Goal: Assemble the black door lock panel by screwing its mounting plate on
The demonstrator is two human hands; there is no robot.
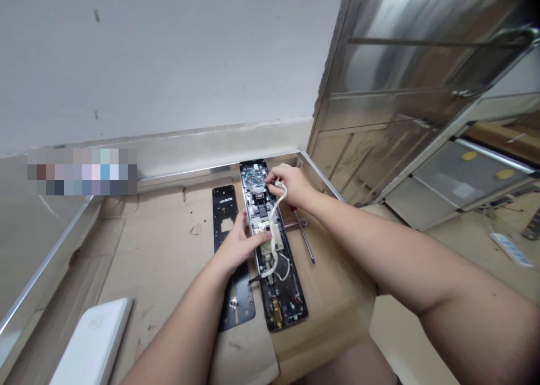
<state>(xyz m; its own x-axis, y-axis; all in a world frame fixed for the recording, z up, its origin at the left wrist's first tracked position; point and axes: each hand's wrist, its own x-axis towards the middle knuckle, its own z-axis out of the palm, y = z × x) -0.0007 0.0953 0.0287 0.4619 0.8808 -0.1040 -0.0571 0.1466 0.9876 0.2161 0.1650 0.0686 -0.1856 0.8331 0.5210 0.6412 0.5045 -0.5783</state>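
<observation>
A long black electronic door lock panel (270, 261) lies open on the cardboard, with a circuit board (253, 177) exposed at its far end. A white cable (276, 227) loops over its middle. My right hand (291, 185) pinches the cable's upper part near the board. My left hand (238, 244) reaches across from the left, its fingertips gripping the white cable bundle at mid-panel. A black perforated mounting plate (230, 255) lies beside the lock, partly under my left hand and forearm. A red-handled screwdriver (304, 238) rests to the right, just below my right wrist.
Brown cardboard (169, 261) covers the work surface, which has a metal edge along the wall. A white flat panel (95, 343) lies at the lower left. A stainless steel cabinet door (400, 92) stands open at the upper right. A white power strip (510, 250) lies on the floor at right.
</observation>
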